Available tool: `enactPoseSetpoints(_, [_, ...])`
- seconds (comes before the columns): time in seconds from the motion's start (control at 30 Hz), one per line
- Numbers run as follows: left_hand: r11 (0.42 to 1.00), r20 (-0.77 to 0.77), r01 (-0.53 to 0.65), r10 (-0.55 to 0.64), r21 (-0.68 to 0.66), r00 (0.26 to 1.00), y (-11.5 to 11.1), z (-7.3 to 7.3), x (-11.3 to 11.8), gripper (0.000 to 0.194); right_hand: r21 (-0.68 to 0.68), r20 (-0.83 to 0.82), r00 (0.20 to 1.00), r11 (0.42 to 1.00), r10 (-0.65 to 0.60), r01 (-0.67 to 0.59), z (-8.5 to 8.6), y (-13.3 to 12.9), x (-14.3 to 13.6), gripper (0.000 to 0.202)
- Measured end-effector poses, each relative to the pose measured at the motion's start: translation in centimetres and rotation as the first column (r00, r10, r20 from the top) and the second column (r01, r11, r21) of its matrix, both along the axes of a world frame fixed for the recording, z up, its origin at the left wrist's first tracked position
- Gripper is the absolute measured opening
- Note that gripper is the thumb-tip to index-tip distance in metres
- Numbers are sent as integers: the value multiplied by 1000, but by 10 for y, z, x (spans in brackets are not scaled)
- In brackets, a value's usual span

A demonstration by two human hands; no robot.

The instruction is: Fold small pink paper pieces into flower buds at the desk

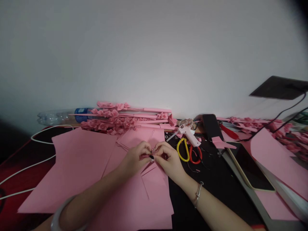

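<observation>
Both hands meet in the middle of the head view, fingertips pinched close together. My left hand (137, 157) is closed on a small piece of pink paper (145, 156), mostly covered by the fingers. From the other side, my right hand (170, 160) pinches the same piece. Its exact folded shape cannot be made out. Just below the fingertips lie loose cut pink papers (156, 179), on top of larger pink sheets (83, 160).
Pink paper flowers (113, 123) on rolled stems lie along the wall beside a plastic bottle (55, 117). Right of my hands are a white glue gun (190, 135), scissors with yellow and red handles (183, 150), a dark phone (211, 125) and a tablet-like device (251, 166).
</observation>
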State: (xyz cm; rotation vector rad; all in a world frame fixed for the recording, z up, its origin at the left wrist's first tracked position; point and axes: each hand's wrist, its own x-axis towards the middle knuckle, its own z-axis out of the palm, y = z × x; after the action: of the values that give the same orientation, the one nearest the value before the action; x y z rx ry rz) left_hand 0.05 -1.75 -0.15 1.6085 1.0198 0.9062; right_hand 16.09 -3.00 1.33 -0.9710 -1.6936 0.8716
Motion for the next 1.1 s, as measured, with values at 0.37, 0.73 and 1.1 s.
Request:
enactPoseSetpoints(0.37, [1000, 49, 21, -20, -12, 999, 1, -2, -1, 18, 20, 40, 999, 1000, 16, -17, 0, 0, 2, 8])
enactPoseSetpoints(0.73, [997, -65, -1, 6, 71, 998, 0, 2, -3, 11, -83, -92, 995, 996, 30, -37, 0, 1, 1, 22])
enactPoseSetpoints(1.1, [998, -44, -25, 27, 54, 999, 2, 2, -4, 7, 27, 249, 968, 999, 10, -17, -2, 4, 9, 13])
